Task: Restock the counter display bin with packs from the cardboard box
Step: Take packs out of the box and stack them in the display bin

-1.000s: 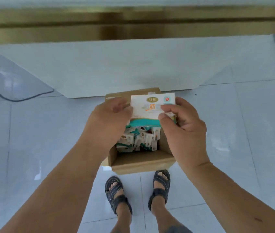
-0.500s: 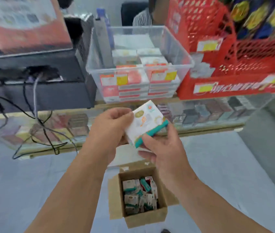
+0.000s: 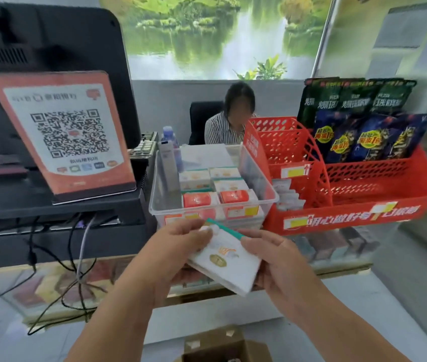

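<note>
left hand [image 3: 178, 245] and right hand [image 3: 280, 265] clamp one tilted white pack [image 3: 226, 267] by opposite edges, just before the front rim of the clear bin [image 3: 160, 186] — free space along its left wall; red basket [image 3: 351, 218] beside it on the glass tabletop [image 3: 50, 283]; cardboard box [image 3: 207, 344] on the floor below.

The cardboard box [image 3: 215, 346] is cut off by the bottom edge, its contents out of sight. Print on the pack [image 3: 228, 265] is too blurred to read.
</note>
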Motion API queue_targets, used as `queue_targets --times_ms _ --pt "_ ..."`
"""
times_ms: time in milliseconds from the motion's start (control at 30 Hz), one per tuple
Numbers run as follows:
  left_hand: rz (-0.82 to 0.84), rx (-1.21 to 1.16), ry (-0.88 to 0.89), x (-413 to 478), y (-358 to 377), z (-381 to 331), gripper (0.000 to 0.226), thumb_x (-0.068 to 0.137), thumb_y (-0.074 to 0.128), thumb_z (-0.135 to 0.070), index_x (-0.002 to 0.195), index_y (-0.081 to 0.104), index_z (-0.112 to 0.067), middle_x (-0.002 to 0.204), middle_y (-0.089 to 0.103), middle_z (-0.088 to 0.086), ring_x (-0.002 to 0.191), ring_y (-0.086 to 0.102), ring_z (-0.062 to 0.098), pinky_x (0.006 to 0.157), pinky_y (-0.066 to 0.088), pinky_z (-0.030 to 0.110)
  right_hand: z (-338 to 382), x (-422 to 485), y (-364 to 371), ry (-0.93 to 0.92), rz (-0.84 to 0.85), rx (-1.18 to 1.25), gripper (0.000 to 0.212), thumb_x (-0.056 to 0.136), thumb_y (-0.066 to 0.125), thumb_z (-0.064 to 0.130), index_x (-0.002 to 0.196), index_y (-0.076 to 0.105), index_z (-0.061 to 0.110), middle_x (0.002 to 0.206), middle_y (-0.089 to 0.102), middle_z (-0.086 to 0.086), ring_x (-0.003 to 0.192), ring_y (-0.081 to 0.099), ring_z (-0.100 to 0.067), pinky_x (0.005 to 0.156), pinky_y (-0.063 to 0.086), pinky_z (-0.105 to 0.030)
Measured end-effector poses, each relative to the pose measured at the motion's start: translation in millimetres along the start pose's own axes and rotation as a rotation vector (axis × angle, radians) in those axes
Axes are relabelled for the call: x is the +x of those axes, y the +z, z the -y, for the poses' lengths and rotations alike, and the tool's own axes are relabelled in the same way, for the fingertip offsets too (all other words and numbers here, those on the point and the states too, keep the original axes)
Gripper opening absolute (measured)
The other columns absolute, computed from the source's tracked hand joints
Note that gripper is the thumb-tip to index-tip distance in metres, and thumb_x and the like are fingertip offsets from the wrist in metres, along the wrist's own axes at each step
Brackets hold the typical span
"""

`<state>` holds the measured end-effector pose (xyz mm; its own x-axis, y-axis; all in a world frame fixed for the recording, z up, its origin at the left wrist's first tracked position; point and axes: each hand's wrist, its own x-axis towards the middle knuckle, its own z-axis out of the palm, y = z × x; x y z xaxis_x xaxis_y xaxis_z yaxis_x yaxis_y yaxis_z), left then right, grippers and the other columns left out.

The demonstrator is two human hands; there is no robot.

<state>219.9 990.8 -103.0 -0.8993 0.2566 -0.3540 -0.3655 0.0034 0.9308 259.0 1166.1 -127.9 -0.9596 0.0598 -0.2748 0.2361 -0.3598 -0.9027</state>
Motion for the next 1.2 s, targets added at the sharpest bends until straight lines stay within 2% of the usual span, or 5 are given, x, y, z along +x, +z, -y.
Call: queue_targets --times_ms 267,400,500,667,1200 --pt "-0.073 -0.059 0.024 28 23 -25 0.032 0.093 0.058 -0.009 0.123 0.060 -0.020 0.099 0.075 0.009 0.077 0.073 0.022 0.056 0.057 0.033 35 38 -32 -0.243 0.143 -0.154 0.053 0.068 0.075 0.033 0.120 0.062 0.032 0.119 0.068 0.001 0.102 0.070 -0.017 0.072 0.060 -0.032" --pt "-0.170 -0.122 0.077 44 27 -35 0.021 0.094 0.057 -0.009 0.114 0.064 -0.012 0.096 0.075 0.011 0.071 0.072 0.023 0.058 0.060 0.036 38 60 -46 -0.734 0.156 -1.193 0.073 0.076 0.066 0.064 0.141 0.041 0.041 0.153 0.032 0.010 0.142 0.030 -0.013 0.111 0.036 -0.038" --pt "-0.194 -0.149 0.078 57 25 -36 0.019 0.094 0.058 -0.012 0.112 0.064 -0.010 0.093 0.074 0.011 0.071 0.072 0.024 0.063 0.059 0.038 39 77 -35 -1.162 0.080 -1.620 0.063 0.081 0.069 0.045 0.136 0.052 0.020 0.143 0.050 -0.005 0.134 0.042 -0.029 0.105 0.040 -0.048" --pt "-0.179 -0.132 0.078 84 11 -45 0.015 0.095 0.059 -0.016 0.106 0.066 -0.011 0.086 0.073 0.010 0.067 0.070 0.021 0.061 0.060 0.034 44 109 -15 -1.414 0.009 -1.790 0.042 0.088 0.066 0.020 0.128 0.058 0.010 0.122 0.065 -0.010 0.110 0.061 -0.031 0.082 0.050 -0.045" --pt "-0.305 0.195 0.220 173 -53 -52 0.030 0.092 0.061 -0.036 0.121 0.063 -0.029 0.105 0.070 -0.009 0.090 0.068 0.007 0.073 0.053 0.028 24 291 47 -0.939 0.258 -2.221 0.031 0.098 0.047 0.020 0.129 0.048 0.015 0.119 0.061 -0.004 0.106 0.059 -0.026 0.060 0.041 -0.034"
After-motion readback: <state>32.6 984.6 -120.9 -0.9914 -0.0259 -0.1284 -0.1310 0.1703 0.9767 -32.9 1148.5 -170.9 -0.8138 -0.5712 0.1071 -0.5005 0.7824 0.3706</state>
